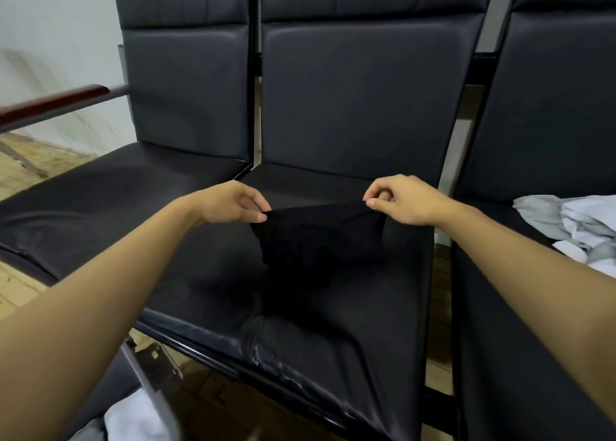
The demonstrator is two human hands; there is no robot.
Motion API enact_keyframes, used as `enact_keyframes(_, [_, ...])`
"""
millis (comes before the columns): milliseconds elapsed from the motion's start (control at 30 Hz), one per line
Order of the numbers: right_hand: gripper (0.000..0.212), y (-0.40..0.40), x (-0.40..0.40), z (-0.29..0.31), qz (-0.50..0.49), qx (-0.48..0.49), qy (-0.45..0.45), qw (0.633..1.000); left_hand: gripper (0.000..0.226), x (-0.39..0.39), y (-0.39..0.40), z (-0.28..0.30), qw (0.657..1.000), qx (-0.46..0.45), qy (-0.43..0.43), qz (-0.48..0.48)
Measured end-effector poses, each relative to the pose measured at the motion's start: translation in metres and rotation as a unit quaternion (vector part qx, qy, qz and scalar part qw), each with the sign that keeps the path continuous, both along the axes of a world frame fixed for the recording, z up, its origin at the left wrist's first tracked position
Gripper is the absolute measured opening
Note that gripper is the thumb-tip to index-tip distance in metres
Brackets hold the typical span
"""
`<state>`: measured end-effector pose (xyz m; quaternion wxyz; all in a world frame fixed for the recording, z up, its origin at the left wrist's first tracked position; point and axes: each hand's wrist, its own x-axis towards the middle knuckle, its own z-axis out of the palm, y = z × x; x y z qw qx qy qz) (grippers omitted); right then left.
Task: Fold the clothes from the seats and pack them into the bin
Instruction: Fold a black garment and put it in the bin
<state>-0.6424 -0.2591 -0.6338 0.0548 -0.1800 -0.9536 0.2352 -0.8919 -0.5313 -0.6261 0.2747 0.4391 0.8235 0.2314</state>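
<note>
No text, label or number can be read anywhere

Light clothes pile (576, 230) crowds the right seat (520, 324).

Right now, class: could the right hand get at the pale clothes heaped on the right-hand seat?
Probably yes: the right hand is near the pale clothes with nothing between, but its fingers pinch the black garment.

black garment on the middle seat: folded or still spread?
Partly folded: both hands, left and right, pinch the black garment's top edge; it looks doubled over.
</note>
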Motion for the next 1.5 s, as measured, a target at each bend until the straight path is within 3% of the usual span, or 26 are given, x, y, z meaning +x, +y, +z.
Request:
enact_keyframes(167, [0.019,0.008,-0.022,-0.032,-0.075,0.029,-0.086,0.993,0.005,-0.005,0.028,-0.039,0.994,0.001,0.084,0.074])
enact_keyframes(400, [0.069,0.007,-0.025,-0.024,-0.069,-0.008,-0.154,0.986,0.078,0.02,0.048,-0.027,0.971,-0.214,-0.048,0.094])
enact_keyframes(500, [0.074,0.003,-0.026,-0.025,-0.046,0.011,-0.193,0.98,0.128,0.016,0.043,-0.018,0.967,-0.236,-0.078,0.058])
enact_keyframes(533, [0.071,0.001,-0.028,-0.027,-0.038,0.012,-0.197,0.98,0.131,0.016,0.041,-0.017,0.967,-0.235,-0.084,0.051])
enact_keyframes(667, [0.051,-0.009,-0.031,-0.028,-0.024,0.001,-0.193,0.981,0.069,0.017,0.038,-0.035,0.967,-0.202,-0.12,0.093])
enact_keyframes(833, [0.037,-0.012,-0.027,-0.022,-0.023,-0.03,-0.173,0.984,0.035,0.011,0.026,-0.049,0.971,-0.125,-0.17,0.109])
enact_keyframes(933, [0.025,-0.01,-0.02,-0.019,-0.014,-0.057,-0.17,0.984,0.028,0.014,0.019,-0.039,0.973,-0.092,-0.197,0.077])
enact_keyframes(1067, [0.024,-0.009,-0.015,-0.018,-0.002,-0.069,-0.193,0.979,0.006,0.014,0.014,-0.021,0.981,-0.09,-0.164,0.046])
enact_keyframes(1200, [0.037,-0.013,-0.017,-0.019,0.009,-0.026,-0.255,0.967,0.013,0.013,0.011,-0.012,0.985,-0.118,-0.125,0.013])
enact_keyframes(1300, [0.042,-0.014,-0.018,-0.014,0.018,-0.027,-0.291,0.956,0.05,0.012,0.006,-0.006,0.983,-0.145,-0.115,-0.007])
enact_keyframes(1433, [0.028,-0.02,-0.015,-0.004,0.038,-0.073,-0.309,0.948,0.029,0.009,0.002,0.007,0.979,-0.169,-0.111,-0.013])
enact_keyframes(1500, [0.025,-0.023,-0.011,0.002,0.041,-0.086,-0.306,0.947,0.037,0.009,-0.001,0.01,0.978,-0.176,-0.112,-0.017])
